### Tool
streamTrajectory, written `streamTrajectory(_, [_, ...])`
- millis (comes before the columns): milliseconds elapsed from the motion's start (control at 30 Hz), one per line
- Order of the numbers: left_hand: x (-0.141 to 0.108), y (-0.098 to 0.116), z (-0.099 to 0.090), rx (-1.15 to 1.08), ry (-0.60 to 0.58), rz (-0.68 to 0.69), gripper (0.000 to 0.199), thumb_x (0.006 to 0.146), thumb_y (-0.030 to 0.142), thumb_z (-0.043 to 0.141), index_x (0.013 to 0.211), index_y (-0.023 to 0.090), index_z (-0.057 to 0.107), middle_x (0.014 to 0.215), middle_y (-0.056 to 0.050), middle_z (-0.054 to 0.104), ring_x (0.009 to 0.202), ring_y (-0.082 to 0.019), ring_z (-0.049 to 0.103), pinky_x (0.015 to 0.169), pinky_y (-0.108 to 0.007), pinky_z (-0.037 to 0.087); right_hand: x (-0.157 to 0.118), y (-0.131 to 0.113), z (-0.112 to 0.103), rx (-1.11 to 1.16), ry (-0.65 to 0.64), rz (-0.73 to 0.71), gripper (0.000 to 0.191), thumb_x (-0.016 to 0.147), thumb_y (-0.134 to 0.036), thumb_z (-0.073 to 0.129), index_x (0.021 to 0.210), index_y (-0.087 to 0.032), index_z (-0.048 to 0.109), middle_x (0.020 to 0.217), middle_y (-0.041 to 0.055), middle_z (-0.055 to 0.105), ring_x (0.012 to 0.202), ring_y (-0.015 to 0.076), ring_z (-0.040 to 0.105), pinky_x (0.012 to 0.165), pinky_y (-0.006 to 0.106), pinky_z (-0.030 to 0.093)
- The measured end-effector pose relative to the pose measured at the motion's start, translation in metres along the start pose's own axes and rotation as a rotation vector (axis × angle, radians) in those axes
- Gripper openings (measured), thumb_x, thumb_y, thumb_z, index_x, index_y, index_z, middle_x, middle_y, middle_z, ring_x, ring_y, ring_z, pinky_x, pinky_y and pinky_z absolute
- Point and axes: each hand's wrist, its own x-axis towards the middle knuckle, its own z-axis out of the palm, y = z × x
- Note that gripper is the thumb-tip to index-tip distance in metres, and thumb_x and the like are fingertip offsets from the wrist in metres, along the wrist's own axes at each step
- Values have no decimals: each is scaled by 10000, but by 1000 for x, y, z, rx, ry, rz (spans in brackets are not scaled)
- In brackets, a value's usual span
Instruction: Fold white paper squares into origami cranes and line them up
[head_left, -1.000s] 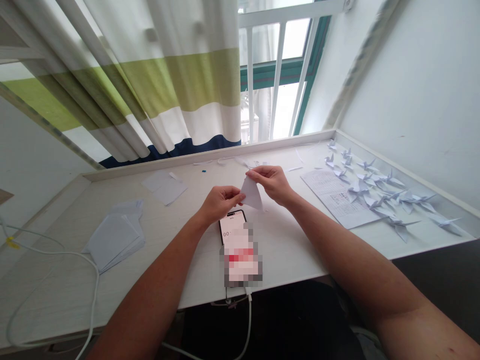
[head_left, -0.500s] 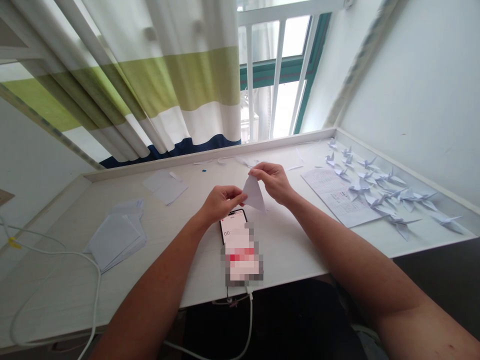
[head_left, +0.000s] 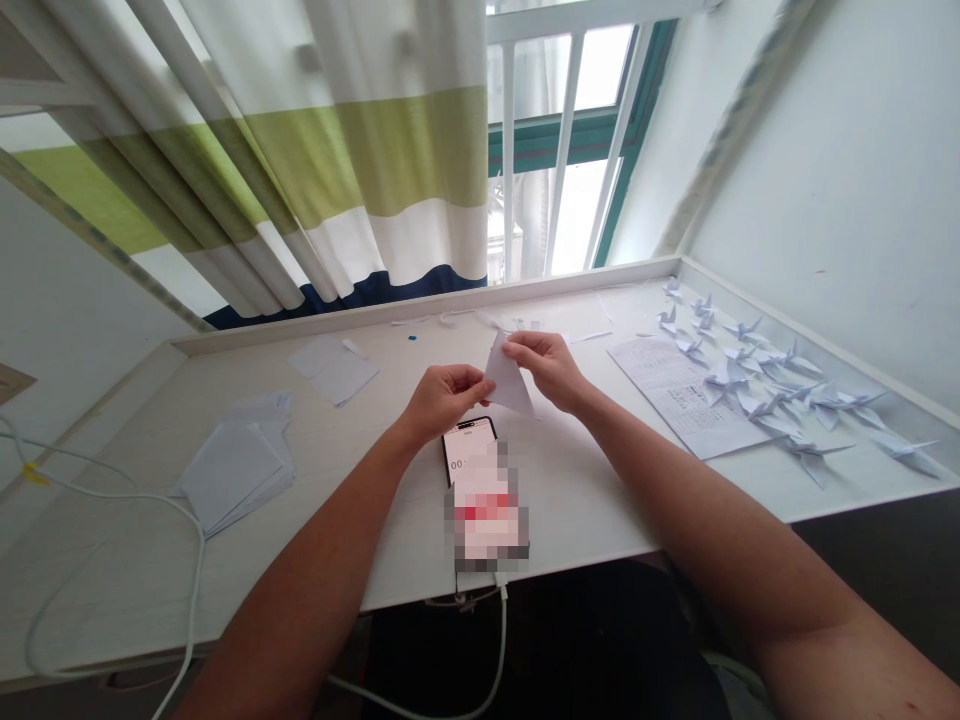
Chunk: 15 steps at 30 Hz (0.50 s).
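A folded piece of white paper (head_left: 511, 382), roughly triangular, is held up above the desk between both hands. My left hand (head_left: 448, 396) pinches its left edge with thumb and fingers. Near its top corner, my right hand (head_left: 547, 366) grips it, fingers closed. Just below the hands lies a phone (head_left: 471, 442) showing a timer screen, partly blurred out, with a cable at its lower end. Several folded paper cranes (head_left: 763, 402) stand at the right of the desk, some on a printed sheet (head_left: 660, 385).
A stack of white paper squares (head_left: 236, 465) lies at the left, with more sheets (head_left: 337, 370) behind it. A white cable (head_left: 196, 590) loops over the left side. Paper strips (head_left: 450, 320) lie along the back near the desk's raised rim (head_left: 337, 322). A curtain (head_left: 375, 150) hangs behind.
The view has shifted slightly. Both hands keep hold of the folded paper, and my right fingers sit slightly lower along its upper edge.
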Motion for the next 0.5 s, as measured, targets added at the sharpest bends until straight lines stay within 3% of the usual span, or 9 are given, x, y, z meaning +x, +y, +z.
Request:
streamTrajectory(300, [0,2,-2,-7,-38,-23,325,781,499,861,796,184,779,736,-67,771,683,-199,706,656,-321,558,0,6,1,-11,41,-22,394,792,-582,837,737,-199,760,739,28,694,691,159,577,636,306,456])
streamTrajectory(500, [-2,4,-5,65,-87,-18,329,858,510,799,836,183,824,752,-80,798,661,-176,678,642,-291,545,-1,3,2,-10,61,-14,412,776,-588,855,709,-191,766,708,31,692,668,157,580,614,304,466])
